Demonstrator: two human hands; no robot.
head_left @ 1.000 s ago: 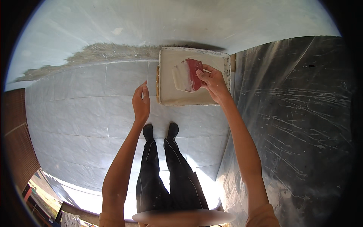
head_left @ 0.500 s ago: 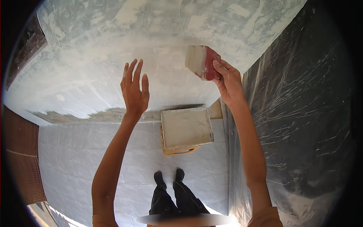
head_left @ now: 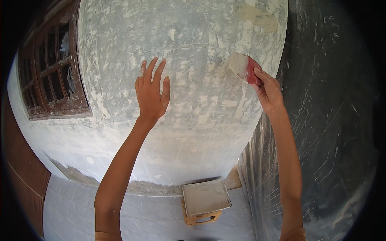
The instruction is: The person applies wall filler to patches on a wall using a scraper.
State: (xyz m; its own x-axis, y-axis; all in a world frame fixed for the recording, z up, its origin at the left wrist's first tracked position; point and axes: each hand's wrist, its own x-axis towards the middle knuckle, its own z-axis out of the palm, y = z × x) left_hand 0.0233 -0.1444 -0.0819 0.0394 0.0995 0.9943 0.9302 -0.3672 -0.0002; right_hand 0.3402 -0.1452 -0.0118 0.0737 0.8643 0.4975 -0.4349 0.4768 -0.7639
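Pinched between the thumb and fingers of my right hand (head_left: pixel 270 90) is a flat red putty scraper (head_left: pixel 252 74), its outer half coated in pale putty. The coated edge is at the patchy grey and whitish wall (head_left: pixel 189 92); whether it touches cannot be made out. My left hand (head_left: pixel 152 92) is raised before the wall with its fingers spread, holding nothing. Pale smudges mark some of its fingertips. Below, a rectangular tray of cream-coloured putty (head_left: pixel 206 197) rests on a yellow stool (head_left: pixel 203 219) by the foot of the wall.
A brown wooden window (head_left: pixel 52 64) with dark panes is set in the wall at left. Dark plastic sheeting (head_left: pixel 329 104), splashed with white, hangs along the right side. Grey floor tiles (head_left: pixel 148 217) run below, and a brown ribbed panel (head_left: pixel 22 172) stands at lower left.
My view has tilted up, bringing the window and more upper wall into sight and the tray lower. The right hand with the scraper has moved right. My left hand stays spread.
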